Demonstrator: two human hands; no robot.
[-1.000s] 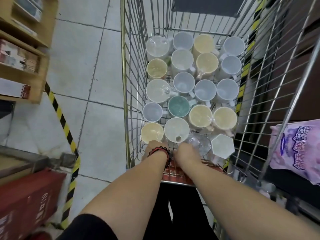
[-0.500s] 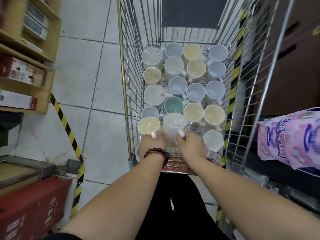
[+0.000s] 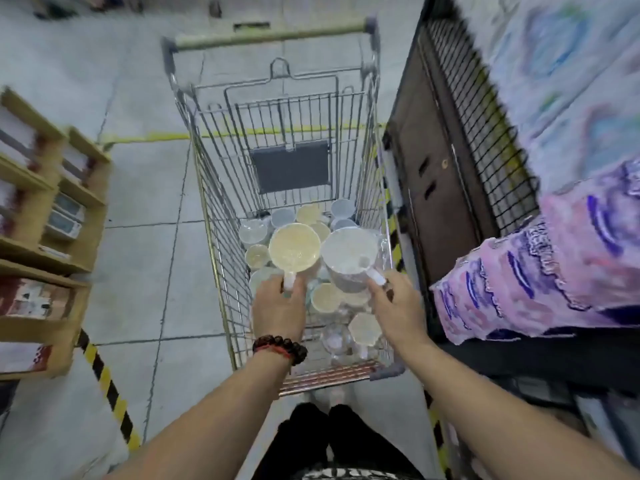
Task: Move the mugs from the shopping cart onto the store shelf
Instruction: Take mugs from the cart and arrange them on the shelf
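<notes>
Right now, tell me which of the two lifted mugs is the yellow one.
The yellow mug in the left hand, gripped by its handle; the right hand holds the white mug.

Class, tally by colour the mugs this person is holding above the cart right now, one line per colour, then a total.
yellow mug, in the left hand: 1
white mug, in the right hand: 1
Total held: 2
The mugs down in the shopping cart are blurred and partly hidden, so they are not counted.
</notes>
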